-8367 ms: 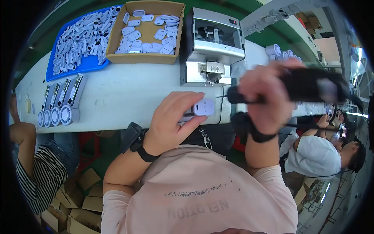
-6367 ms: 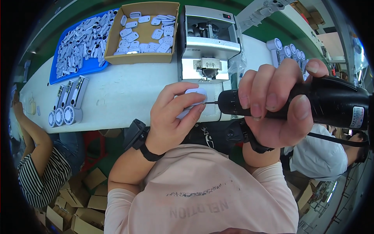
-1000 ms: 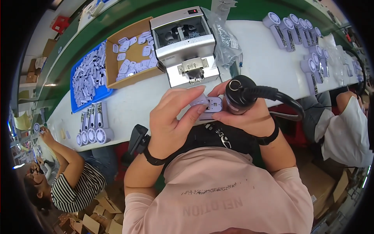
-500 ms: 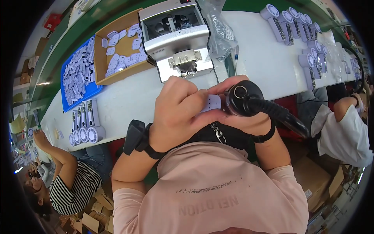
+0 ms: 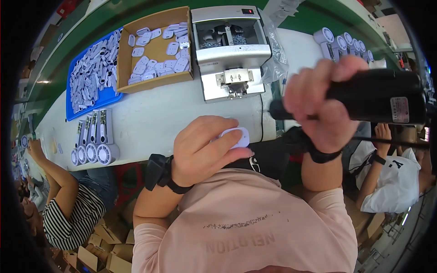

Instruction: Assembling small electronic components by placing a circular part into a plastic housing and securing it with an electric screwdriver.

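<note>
My left hand [image 5: 198, 148] pinches a small pale-lilac plastic plate [image 5: 243, 138] with rounded corners, close in front of my body. Its fingers partly cover the plate. My right hand [image 5: 318, 98] is wrapped round a black electric screwdriver [image 5: 375, 96], raised above the right part of the table and lying nearly level, its narrow end toward the left. That hand is a little blurred by motion. A silver screw feeder [image 5: 233, 58] with loose screws in its open top stands beyond my hands.
Left of the feeder are a cardboard box [image 5: 154, 84] of lilac plates and a blue tray [image 5: 71, 98] heaped with lilac parts. Several handheld-fan-like assemblies [image 5: 105, 154] lie at the left front; more [image 5: 324, 36] lie far right. Co-workers [image 5: 75, 204] sit on both sides.
My right hand has lifted the screwdriver away from the plate, up and to the right, and it now lies nearly level. My left hand still holds the plate.
</note>
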### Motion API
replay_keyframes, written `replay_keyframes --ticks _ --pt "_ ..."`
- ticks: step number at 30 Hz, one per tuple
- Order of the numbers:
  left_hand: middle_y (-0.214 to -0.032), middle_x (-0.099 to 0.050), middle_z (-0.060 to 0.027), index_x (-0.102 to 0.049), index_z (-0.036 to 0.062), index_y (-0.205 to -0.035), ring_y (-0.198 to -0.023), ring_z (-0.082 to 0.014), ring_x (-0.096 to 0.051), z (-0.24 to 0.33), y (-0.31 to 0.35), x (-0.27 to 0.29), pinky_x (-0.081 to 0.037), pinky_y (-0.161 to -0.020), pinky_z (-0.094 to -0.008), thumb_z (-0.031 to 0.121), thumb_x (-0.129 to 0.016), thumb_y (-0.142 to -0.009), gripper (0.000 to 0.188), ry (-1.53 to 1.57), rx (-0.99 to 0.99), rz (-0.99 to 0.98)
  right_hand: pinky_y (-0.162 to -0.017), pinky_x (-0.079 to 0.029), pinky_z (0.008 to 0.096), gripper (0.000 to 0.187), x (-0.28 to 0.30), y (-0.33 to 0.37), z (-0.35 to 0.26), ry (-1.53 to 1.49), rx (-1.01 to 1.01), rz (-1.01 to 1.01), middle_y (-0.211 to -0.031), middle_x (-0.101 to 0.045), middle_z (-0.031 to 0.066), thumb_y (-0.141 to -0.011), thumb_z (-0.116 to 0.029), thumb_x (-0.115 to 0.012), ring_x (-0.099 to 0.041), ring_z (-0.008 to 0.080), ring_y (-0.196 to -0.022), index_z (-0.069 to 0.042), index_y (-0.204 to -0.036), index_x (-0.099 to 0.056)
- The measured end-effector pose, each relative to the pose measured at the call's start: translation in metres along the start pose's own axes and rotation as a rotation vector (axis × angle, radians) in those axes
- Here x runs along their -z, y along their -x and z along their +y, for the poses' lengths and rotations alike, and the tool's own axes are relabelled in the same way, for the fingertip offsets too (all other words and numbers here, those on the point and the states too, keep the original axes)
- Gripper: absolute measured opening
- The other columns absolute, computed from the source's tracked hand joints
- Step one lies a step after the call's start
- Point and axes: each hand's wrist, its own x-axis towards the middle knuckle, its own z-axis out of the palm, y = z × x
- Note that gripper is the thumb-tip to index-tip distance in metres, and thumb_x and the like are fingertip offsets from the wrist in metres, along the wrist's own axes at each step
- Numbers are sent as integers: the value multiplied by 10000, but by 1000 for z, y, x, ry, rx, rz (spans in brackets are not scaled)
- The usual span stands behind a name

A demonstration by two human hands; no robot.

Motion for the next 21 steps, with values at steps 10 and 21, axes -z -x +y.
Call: replay_keyframes --ticks 10,21 --pt "-1079 -740 -132 -731 32 -1130 -908 -326 -715 -7 0 -2 -583 -753 -399 86 -882 -794 373 102 36 222 -608 -548 353 427 -28 -18 54 419 -36 28 -826 -641 97 -888 126 -639 -632 204 -656 -52 -1245 -486" --pt "-1055 -745 -160 -726 -2 -1192 -927 -315 -716 -2 1 -2 -566 -811 -369 43 -846 -785 426 208 176 168 -568 -458 337 428 -50 -26 -28 186 62 -128 -800 -533 20 -1018 -157 -655 -517 157 -596 -111 -1409 -488"
